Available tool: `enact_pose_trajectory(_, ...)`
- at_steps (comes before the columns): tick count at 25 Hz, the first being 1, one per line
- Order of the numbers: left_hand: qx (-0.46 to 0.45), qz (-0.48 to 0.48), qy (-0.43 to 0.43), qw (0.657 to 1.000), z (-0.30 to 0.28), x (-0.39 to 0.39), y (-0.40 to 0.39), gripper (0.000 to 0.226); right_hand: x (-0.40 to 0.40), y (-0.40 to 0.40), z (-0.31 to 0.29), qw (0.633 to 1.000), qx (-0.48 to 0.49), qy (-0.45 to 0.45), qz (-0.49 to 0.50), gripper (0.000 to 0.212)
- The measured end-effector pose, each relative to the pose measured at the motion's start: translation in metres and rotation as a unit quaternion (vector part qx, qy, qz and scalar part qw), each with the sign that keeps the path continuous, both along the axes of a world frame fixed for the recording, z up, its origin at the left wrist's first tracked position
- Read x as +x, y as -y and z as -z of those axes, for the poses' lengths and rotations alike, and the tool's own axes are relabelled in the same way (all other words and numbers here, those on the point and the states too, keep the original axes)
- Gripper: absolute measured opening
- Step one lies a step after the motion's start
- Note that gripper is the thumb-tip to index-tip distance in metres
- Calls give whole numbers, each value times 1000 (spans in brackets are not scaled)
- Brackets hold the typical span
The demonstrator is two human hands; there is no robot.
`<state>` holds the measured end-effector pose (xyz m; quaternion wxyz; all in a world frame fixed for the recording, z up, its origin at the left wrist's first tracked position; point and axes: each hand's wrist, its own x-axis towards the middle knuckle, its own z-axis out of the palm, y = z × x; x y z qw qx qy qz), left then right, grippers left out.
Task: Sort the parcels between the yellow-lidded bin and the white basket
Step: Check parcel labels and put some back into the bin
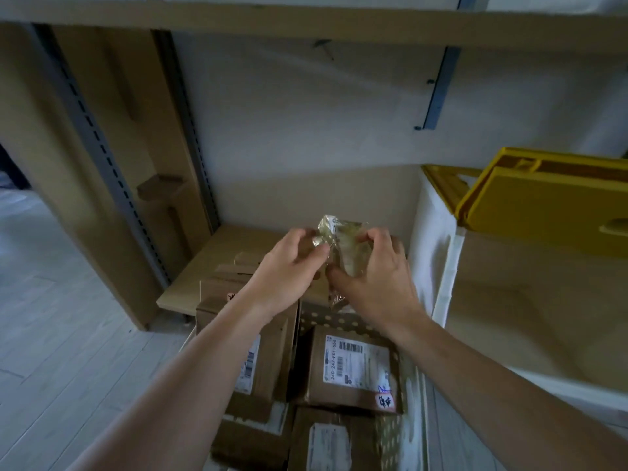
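Parcel: crinkly clear-film packet [343, 248], held above white basket [413, 375]
Hands: left [289, 266], right [377, 277], both pinching packet
Risk: slick film may slip; lands unsorted

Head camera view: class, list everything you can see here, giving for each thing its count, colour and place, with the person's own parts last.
plastic-wrapped packet: one, clear with a yellowish tint, held up above the basket
cardboard parcels: at least four, brown with white labels, in the basket below the hands
white basket: one, perforated wall, bottom centre
yellow-lidded bin: one, white body, right
yellow lid: one, open and tilted, upper right
wooden shelf: one, tan, behind the basket
metal uprights: at least two, grey, slotted, left
floor: pale grey planks, left
left hand: one, fingers pinching the packet's left side
right hand: one, fingers gripping the packet's right side
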<state>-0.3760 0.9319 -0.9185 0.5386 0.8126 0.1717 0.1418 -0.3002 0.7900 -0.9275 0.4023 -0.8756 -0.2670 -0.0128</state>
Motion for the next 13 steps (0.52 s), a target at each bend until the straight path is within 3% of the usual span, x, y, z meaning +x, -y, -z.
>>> enact_pose_trajectory(3, -132, 18, 27, 991, -6, 1, 16, 30, -12, 13, -5, 999, 38, -6, -21, 72)
enact_pose_trajectory(7, -195, 39, 64, 978, -7, 3, 20, 30, -3, 30, -9, 995, 72, -48, -53, 68)
enact_pose_trajectory(13, -251, 89, 112, 957, -1, 6, 17, 43, 16, 50, -20, 967, 198, -142, -73, 34)
